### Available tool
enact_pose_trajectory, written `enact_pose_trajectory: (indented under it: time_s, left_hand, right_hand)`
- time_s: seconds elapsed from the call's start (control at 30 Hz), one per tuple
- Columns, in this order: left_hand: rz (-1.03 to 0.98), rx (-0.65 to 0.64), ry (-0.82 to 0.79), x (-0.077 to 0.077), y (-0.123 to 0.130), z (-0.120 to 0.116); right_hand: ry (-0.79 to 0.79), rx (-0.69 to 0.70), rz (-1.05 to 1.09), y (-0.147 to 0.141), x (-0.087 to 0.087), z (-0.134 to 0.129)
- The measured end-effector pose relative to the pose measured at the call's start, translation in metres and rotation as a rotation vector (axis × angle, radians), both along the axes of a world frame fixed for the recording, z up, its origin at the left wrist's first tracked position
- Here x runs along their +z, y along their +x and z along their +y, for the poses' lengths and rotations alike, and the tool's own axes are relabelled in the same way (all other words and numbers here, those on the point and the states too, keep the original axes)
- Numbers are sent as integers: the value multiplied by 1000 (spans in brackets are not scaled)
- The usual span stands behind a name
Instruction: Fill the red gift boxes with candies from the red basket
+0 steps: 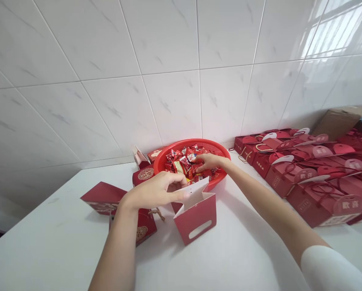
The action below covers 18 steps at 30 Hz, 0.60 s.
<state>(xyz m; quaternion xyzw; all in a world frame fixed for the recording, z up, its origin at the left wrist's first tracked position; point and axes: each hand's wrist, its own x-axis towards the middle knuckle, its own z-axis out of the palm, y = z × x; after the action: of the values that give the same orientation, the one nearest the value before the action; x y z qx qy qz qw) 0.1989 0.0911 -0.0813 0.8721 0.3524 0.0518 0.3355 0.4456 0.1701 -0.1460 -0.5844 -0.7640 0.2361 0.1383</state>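
My left hand [159, 188] grips the upper edge of a small dark-red paper gift box [196, 218], thumb against its white inside. The box stands upright with its top unfolded and a white oval slot on the near side. Behind it sits a round red plastic basket [223, 151] holding many wrapped candies [181, 163], mostly red. My right hand [210, 161] reaches into the basket from the right. Its thumb and fingers are apart, touching the candies; whether one lies between them is hard to see.
Several red gift boxes [104, 196] lie left of the basket, partly behind my left forearm. Rows of closed red gift boxes with cord handles [308, 202] fill the right side. A brown cardboard box [335, 123] stands at the far right. A tiled wall [171, 101] borders the white table [62, 230].
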Motion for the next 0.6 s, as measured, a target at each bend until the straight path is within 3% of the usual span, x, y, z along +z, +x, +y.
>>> enact_pose_trajectory:
  time_s: [0.17, 0.3, 0.43, 0.5, 0.6]
  left_hand:
    - [-42, -86, -128, 0, -3, 6]
    - [-229, -146, -230, -12, -3, 19]
    - [-397, 85, -239, -33, 9, 33]
    - [-318, 192, -122, -42, 16, 40]
    - [-35, 197, 25, -50, 27, 49]
  right_hand:
    - [-62, 105, -148, -12, -6, 0]
    - [-62, 109, -116, -12, -9, 0]
    - [-19, 63, 30, -7, -11, 1]
    - [52, 0, 147, -4, -12, 2]
    - [159, -132, 364, -1, -11, 3]
